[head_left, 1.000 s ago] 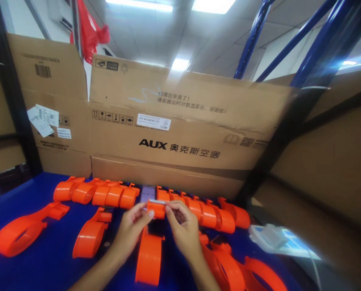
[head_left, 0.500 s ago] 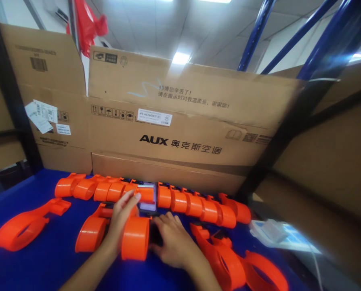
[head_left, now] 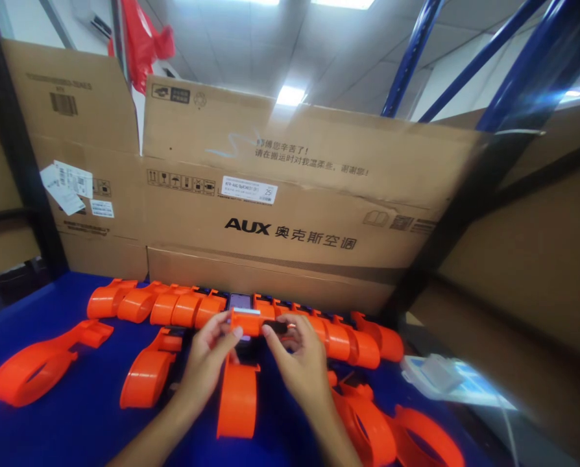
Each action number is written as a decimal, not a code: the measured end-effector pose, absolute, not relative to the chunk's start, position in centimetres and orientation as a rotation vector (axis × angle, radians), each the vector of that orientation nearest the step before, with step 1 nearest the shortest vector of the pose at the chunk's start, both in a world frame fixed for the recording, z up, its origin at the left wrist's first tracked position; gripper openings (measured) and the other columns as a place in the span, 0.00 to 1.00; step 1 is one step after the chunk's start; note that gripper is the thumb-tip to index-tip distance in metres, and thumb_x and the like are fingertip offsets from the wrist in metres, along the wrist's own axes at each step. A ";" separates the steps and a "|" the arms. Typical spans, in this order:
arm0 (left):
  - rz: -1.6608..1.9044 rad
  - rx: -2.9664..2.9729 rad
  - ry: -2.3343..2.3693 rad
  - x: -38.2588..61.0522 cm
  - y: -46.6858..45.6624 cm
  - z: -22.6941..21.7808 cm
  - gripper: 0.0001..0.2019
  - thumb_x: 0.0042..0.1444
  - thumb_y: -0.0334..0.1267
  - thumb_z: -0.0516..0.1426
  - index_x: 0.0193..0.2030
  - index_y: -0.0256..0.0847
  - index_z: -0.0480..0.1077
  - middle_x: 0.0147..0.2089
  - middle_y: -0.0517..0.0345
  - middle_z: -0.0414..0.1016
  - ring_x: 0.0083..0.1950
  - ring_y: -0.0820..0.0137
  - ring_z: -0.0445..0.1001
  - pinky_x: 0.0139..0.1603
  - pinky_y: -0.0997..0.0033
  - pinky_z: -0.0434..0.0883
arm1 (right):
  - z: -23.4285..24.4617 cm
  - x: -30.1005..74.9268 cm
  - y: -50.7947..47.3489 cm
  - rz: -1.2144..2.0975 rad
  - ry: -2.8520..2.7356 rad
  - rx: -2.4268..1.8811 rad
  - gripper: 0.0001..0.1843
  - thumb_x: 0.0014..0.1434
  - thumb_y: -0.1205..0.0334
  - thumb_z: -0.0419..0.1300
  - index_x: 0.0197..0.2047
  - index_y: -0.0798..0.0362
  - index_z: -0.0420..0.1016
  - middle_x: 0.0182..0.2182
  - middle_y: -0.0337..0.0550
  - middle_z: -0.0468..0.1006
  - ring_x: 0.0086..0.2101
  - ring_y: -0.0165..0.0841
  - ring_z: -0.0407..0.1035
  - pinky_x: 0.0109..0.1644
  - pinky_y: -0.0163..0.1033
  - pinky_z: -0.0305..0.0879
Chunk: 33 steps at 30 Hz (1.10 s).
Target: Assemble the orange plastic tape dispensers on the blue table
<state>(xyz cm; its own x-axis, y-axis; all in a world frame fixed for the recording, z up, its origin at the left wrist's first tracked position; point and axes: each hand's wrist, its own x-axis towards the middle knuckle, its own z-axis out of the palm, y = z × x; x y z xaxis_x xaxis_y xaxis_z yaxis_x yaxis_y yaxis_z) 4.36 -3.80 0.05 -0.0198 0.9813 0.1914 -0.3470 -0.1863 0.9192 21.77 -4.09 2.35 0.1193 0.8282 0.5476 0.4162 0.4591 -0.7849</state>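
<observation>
My left hand (head_left: 211,347) grips an orange plastic piece with a wide curved loop (head_left: 238,402) hanging below and a short tube at its top. A pale strip shows along that tube. My right hand (head_left: 302,360) pinches a small black cylindrical part (head_left: 275,326) at the tube's right end. Whether the black part sits inside the tube or only touches it, I cannot tell. Another orange loop piece (head_left: 146,377) lies just left of my left forearm. Behind my hands, partly covered, is a phone-like device (head_left: 240,301).
A row of similar orange pieces (head_left: 185,310) runs along the back of the blue table (head_left: 90,415). A single orange loop (head_left: 32,373) lies at left, several more (head_left: 375,428) at front right. A cardboard wall (head_left: 290,214) closes the back. A white box (head_left: 446,379) sits right.
The held orange piece has shifted right and its loop lower. My right hand has risen from the table, bringing the black part to the tube's right end.
</observation>
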 end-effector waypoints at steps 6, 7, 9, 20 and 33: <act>1.385 1.105 0.859 5.0 -4.3 -0.3 0.26 0.55 0.47 0.65 0.58 0.39 0.69 0.34 0.58 0.76 0.27 0.69 0.77 0.29 0.72 0.73 | 2.7 21.4 -4.6 0.399 -1.534 -1.037 0.16 0.56 0.54 0.69 0.45 0.51 0.76 0.43 0.47 0.70 0.31 0.33 0.73 0.29 0.37 0.75; 1.379 1.100 0.859 5.0 -4.4 -0.3 0.27 0.55 0.47 0.65 0.59 0.38 0.69 0.33 0.59 0.76 0.28 0.68 0.78 0.29 0.71 0.73 | 2.7 21.3 -4.7 0.384 -1.542 -1.033 0.15 0.57 0.55 0.69 0.45 0.51 0.77 0.44 0.47 0.70 0.30 0.32 0.72 0.29 0.37 0.75; 1.370 1.096 0.849 5.1 -4.5 -0.4 0.27 0.55 0.46 0.65 0.59 0.38 0.68 0.34 0.58 0.77 0.28 0.68 0.79 0.29 0.70 0.74 | 2.5 21.2 -4.8 0.361 -1.549 -1.029 0.15 0.57 0.55 0.68 0.46 0.51 0.77 0.44 0.47 0.69 0.29 0.31 0.71 0.28 0.36 0.74; 1.363 1.053 0.789 5.2 -4.1 -0.6 0.25 0.53 0.45 0.66 0.55 0.36 0.71 0.32 0.56 0.79 0.29 0.67 0.80 0.32 0.69 0.75 | 2.0 21.4 -4.4 0.304 -1.618 -1.012 0.15 0.60 0.56 0.66 0.49 0.51 0.77 0.47 0.48 0.68 0.26 0.28 0.70 0.25 0.35 0.70; 1.360 0.958 0.768 5.3 -3.9 -0.8 0.27 0.49 0.49 0.68 0.52 0.36 0.73 0.30 0.56 0.78 0.26 0.68 0.78 0.29 0.70 0.73 | 2.2 21.4 -4.6 0.212 -1.788 -0.960 0.12 0.66 0.62 0.59 0.52 0.49 0.78 0.41 0.46 0.73 0.36 0.34 0.73 0.38 0.38 0.73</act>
<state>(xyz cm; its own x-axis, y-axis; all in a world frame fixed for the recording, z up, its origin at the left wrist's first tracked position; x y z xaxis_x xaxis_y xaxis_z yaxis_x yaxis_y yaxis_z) 5.33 -3.87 -0.83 0.0856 0.9929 0.0830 -0.4412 -0.0369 0.8967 21.36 -4.55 2.22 -0.1311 0.6913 0.7105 0.5060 0.6630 -0.5517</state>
